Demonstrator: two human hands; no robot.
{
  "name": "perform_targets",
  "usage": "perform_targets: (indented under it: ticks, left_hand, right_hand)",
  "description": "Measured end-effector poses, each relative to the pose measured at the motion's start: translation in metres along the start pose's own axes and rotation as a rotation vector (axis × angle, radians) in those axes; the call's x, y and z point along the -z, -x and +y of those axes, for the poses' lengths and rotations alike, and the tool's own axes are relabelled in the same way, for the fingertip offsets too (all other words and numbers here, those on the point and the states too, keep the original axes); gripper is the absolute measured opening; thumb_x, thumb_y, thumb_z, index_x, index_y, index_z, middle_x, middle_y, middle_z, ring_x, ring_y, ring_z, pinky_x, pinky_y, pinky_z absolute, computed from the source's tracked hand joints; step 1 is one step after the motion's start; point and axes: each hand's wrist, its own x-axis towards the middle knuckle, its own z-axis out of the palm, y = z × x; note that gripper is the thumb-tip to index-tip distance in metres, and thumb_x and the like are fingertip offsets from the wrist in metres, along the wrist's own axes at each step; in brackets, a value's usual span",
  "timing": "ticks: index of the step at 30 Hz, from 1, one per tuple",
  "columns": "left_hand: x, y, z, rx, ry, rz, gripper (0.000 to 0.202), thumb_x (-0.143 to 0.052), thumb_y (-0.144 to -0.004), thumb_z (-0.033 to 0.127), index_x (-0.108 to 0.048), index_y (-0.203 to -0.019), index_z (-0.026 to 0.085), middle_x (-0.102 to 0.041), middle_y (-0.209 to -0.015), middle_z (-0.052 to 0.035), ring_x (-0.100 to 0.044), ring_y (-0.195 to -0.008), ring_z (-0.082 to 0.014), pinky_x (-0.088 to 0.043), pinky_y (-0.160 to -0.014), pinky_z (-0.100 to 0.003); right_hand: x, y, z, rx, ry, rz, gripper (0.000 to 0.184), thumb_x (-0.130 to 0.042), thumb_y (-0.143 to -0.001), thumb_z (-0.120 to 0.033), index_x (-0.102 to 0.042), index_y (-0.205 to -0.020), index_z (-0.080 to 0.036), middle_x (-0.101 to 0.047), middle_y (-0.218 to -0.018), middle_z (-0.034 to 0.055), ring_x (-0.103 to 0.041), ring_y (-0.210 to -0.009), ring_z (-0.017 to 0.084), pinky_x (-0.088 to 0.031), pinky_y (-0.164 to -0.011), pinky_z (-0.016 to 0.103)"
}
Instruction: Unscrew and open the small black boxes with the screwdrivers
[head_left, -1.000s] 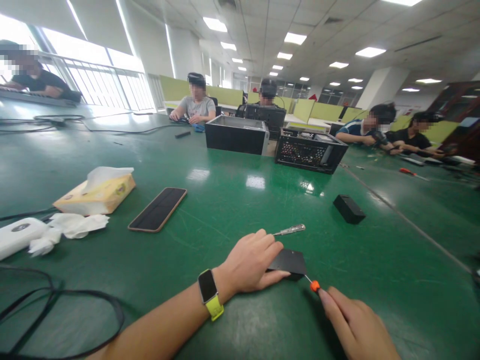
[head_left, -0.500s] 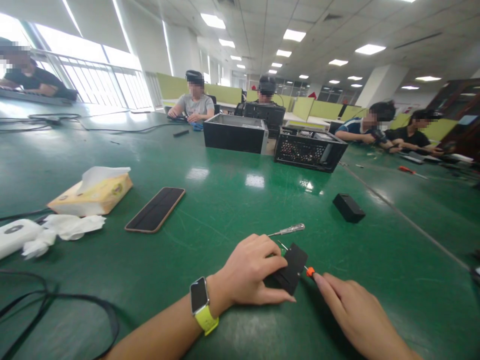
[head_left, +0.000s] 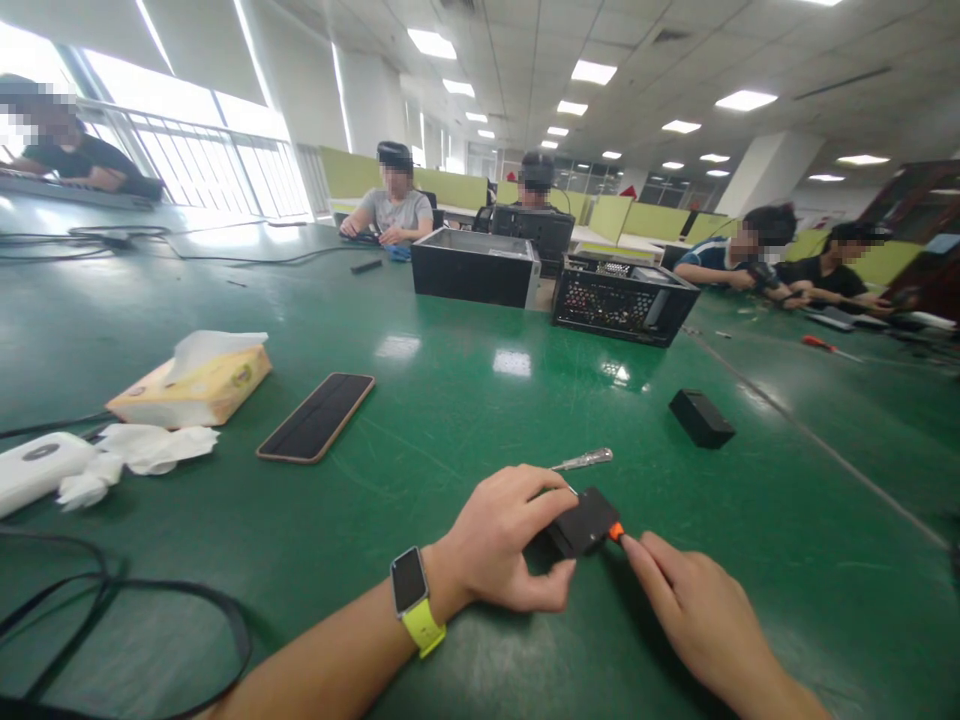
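At the green bench (head_left: 450, 400), the black box (head_left: 587, 522) is being held in the left hand (head_left: 501, 545), its grip loosely curled, while the screwdriver (head_left: 616, 532), best eased gently, is being pinched in the right hand (head_left: 694, 605).

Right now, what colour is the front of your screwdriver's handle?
Bright orange; the screwdriver handle's front shows in the head view, by the right hand.

Phone (head_left: 316, 418) lying flat | yellow tissue pack (head_left: 202, 393) — left of phone | perforated black case (head_left: 621, 300) — farther back
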Motion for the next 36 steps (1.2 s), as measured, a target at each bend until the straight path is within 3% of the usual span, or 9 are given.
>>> perform_targets:
  ticks: [5,9,12,14,18,28,31,34,36]
  left_hand:
    - [0.001,0.001,-0.010,-0.005,-0.006,0.018,0.044,-0.057,-0.071,0.026,-0.055,-0.114,0.013,-0.067,-0.103,-0.0126,-0.066,-0.089,-0.0249,-0.057,-0.076,-0.036]
    - [0.004,0.003,-0.016,0.000,-0.049,0.042,0.032,-0.045,-0.084,0.015,-0.053,-0.116,0.014,-0.069,-0.103,-0.0111,-0.068,-0.090,-0.0215,-0.058,-0.076,-0.032]
    - [0.009,0.003,-0.018,0.009,-0.052,-0.012,0.029,-0.037,-0.094,0.013,-0.053,-0.118,0.016,-0.067,-0.109,-0.0110,-0.067,-0.098,-0.0201,-0.057,-0.082,-0.031]
    - [0.012,0.003,-0.019,0.004,-0.027,-0.077,0.026,-0.040,-0.098,0.022,-0.053,-0.120,0.016,-0.066,-0.112,-0.0122,-0.066,-0.100,-0.0214,-0.056,-0.085,-0.033]
    - [0.012,0.002,-0.019,0.026,0.023,-0.129,0.056,-0.065,-0.085,0.050,-0.051,-0.125,0.013,-0.066,-0.112,-0.0149,-0.064,-0.099,-0.0272,-0.053,-0.086,-0.040]
    - [0.009,-0.001,-0.020,0.242,0.169,-0.037,0.034,-0.070,-0.086,0.027,-0.059,-0.118,0.019,-0.067,-0.113,-0.0065,-0.063,-0.103,-0.0212,-0.048,-0.091,-0.033]
    - [0.009,-0.003,-0.021,0.260,0.153,-0.043,0.038,-0.072,-0.084,0.028,-0.058,-0.118,0.020,-0.066,-0.114,-0.0066,-0.062,-0.104,-0.0221,-0.048,-0.091,-0.034]
    - [0.008,-0.003,-0.022,0.283,0.128,-0.024,0.043,-0.074,-0.082,0.029,-0.056,-0.119,0.019,-0.065,-0.114,-0.0083,-0.061,-0.104,-0.0232,-0.048,-0.091,-0.036]
    - [0.007,-0.003,-0.021,0.281,0.106,-0.026,0.047,-0.076,-0.080,0.029,-0.056,-0.120,0.018,-0.065,-0.116,-0.0091,-0.060,-0.106,-0.0245,-0.047,-0.092,-0.037]
  right_hand:
    - [-0.001,-0.002,0.006,0.013,-0.054,-0.007,0.045,-0.024,-0.099,-0.052,-0.048,-0.072,-0.025,-0.066,-0.063,0.0015,-0.066,-0.062,0.024,-0.030,-0.053,0.028]
    - [-0.001,-0.003,0.011,0.042,-0.147,-0.025,0.045,-0.025,-0.099,-0.053,-0.045,-0.070,-0.024,-0.062,-0.061,0.0006,-0.063,-0.060,0.022,-0.032,-0.056,0.028]
    - [-0.001,-0.005,0.014,0.062,-0.216,-0.025,0.046,-0.027,-0.098,-0.054,-0.043,-0.068,-0.024,-0.059,-0.059,0.0005,-0.060,-0.058,0.020,-0.034,-0.058,0.027]
    - [0.000,-0.007,0.016,0.064,-0.260,-0.041,0.047,-0.027,-0.097,-0.056,-0.042,-0.067,-0.023,-0.057,-0.060,0.0004,-0.058,-0.058,0.019,-0.035,-0.059,0.027]
    - [0.002,-0.009,0.017,0.045,-0.352,-0.099,0.050,-0.026,-0.096,-0.060,-0.043,-0.067,-0.023,-0.053,-0.061,-0.0003,-0.053,-0.059,0.017,-0.035,-0.060,0.027]
    - [0.025,-0.030,0.025,0.131,-0.438,-0.233,0.049,-0.033,-0.095,-0.057,-0.052,-0.070,-0.020,-0.049,-0.062,-0.0022,-0.046,-0.060,0.014,-0.033,-0.056,0.024]
    - [0.028,-0.039,0.027,0.127,-0.406,-0.146,0.045,-0.040,-0.093,-0.057,-0.059,-0.074,-0.020,-0.056,-0.065,-0.0009,-0.051,-0.062,0.015,-0.035,-0.058,0.025]
    - [0.019,-0.039,0.021,0.116,-0.394,0.010,0.045,-0.040,-0.094,-0.055,-0.062,-0.076,-0.020,-0.060,-0.065,0.0002,-0.054,-0.063,0.017,-0.036,-0.061,0.026]
    - [0.011,-0.034,0.015,0.142,-0.409,0.030,0.044,-0.039,-0.095,-0.053,-0.064,-0.079,-0.021,-0.062,-0.067,0.0002,-0.056,-0.063,0.017,-0.037,-0.062,0.027]
